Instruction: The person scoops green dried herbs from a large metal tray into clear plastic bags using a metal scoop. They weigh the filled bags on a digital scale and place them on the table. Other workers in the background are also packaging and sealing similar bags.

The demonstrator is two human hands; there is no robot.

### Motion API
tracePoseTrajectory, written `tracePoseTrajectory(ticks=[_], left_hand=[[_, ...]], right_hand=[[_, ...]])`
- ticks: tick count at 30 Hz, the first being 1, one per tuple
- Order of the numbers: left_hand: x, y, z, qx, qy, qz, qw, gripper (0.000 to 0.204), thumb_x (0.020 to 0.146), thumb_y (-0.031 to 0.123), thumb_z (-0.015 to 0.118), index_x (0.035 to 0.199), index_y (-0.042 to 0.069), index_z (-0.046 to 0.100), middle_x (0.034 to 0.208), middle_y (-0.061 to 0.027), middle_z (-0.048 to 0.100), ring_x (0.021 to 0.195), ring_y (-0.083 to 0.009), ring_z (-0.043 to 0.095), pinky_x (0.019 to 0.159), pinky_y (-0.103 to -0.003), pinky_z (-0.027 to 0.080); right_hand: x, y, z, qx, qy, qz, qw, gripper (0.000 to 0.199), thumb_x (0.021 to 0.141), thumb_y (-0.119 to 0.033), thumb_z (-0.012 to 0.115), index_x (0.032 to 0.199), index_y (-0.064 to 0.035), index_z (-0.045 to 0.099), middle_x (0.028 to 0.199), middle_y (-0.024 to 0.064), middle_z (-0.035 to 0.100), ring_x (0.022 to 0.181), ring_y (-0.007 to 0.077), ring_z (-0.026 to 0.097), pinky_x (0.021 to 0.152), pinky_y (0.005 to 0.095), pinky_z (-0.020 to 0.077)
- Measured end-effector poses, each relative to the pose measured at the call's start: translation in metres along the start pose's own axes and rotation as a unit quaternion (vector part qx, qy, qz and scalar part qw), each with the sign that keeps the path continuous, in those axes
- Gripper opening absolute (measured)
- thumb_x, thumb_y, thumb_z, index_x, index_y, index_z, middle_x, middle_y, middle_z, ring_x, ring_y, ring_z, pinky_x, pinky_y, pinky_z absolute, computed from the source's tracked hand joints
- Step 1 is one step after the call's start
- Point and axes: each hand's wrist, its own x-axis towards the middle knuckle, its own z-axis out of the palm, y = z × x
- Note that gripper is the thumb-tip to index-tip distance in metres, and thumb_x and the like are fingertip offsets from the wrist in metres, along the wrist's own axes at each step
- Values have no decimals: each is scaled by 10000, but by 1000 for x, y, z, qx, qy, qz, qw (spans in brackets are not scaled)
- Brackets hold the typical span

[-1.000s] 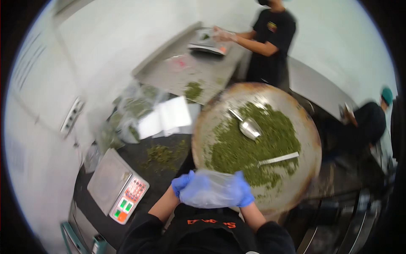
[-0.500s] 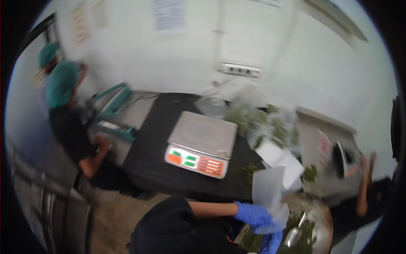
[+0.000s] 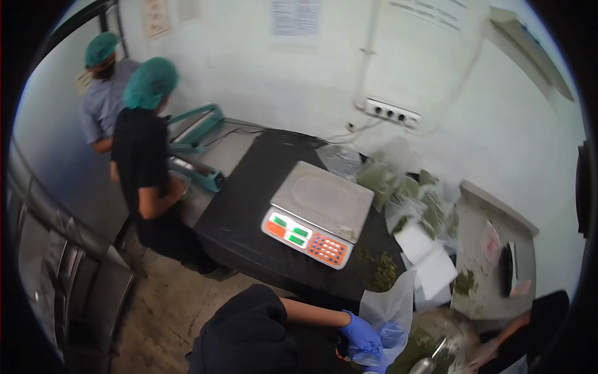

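My left hand (image 3: 362,332), in a blue glove, grips the edge of a clear plastic bag (image 3: 391,304) at the bottom of the view. My right hand (image 3: 392,335), also gloved in blue, shows through the bag's film and holds its other side. The bag stands upright and open between them, just off the front edge of the black table (image 3: 249,206). Right below it lies a round metal tray (image 3: 464,329) of green dried herb with a metal scoop (image 3: 430,363) in it. A grey weighing scale (image 3: 319,213) stands on the table beyond my hands.
Several clear bags of green herb (image 3: 405,193) and white sheets (image 3: 430,262) lie right of the scale. Two people in green hair caps (image 3: 143,156) stand at left by a teal sealing machine (image 3: 196,153). Another person's hand (image 3: 489,352) reaches in at lower right.
The view has swung left from the herb tray to the scale table. Both hands still hold the bag, now low at the bottom edge.
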Motion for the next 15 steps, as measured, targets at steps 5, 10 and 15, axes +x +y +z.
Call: tracePoseTrajectory(ticks=[5,10,15], left_hand=[[17,36,-12,-72,-99,-131,984,384,909,371,358,1191,158,508,733,-161,581,672,-311,561,655,-372,446],[34,0,27,-21,-165,-75,983,401,914,365,388,1136,69,545,856,-105,615,791,-203,578,753,-299,453],[58,14,35,-535,73,-230,810,445,936,279,380,1298,25,329,1241,-99,438,1100,-223,457,943,-359,379]], right_hand=[[-15,34,-33,356,61,-36,932,343,884,-289,423,1109,-46,510,1139,117,514,1051,251,483,962,407,325],[-47,56,-46,-358,94,-219,903,476,843,-304,433,1297,-177,367,1273,35,421,1196,239,358,1041,421,195],[-135,-96,-92,-30,-41,-6,999,450,879,-264,475,1268,-51,400,1293,93,415,1172,195,402,997,335,302]])
